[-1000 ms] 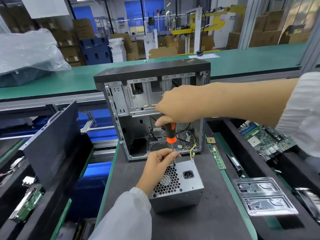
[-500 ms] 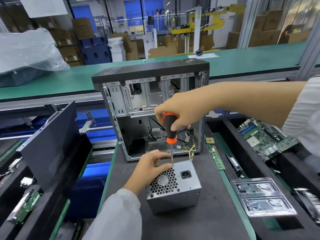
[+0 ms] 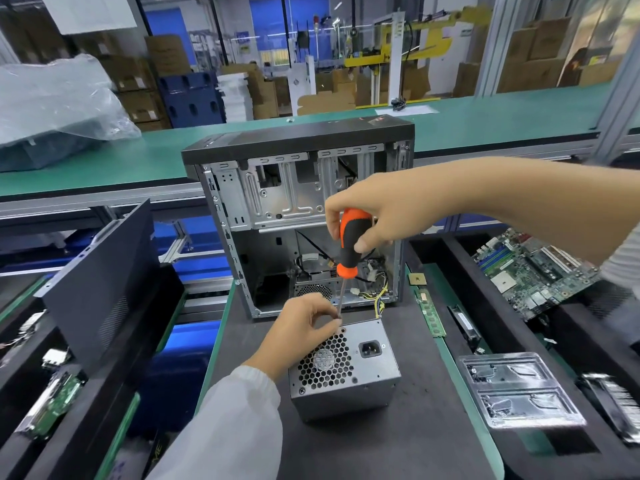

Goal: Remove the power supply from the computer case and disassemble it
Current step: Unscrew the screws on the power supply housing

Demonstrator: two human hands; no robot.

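Grip: right hand (image 3: 374,209) curls round the orange-and-black screwdriver (image 3: 349,244), centre frame, shaft near upright.
Tip: meets the top rear corner of the power supply (image 3: 346,372), directly below the grip.
Steadying: left hand (image 3: 304,327) pinches at the tip, nearer the unit.
Power supply: out of the computer case (image 3: 301,216), lying just in front on the dark mat (image 3: 398,445), fan grille up.

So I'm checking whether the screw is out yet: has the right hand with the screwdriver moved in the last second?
Yes. The right hand has lifted the screwdriver higher against the computer case; its tip is now just above the power supply.
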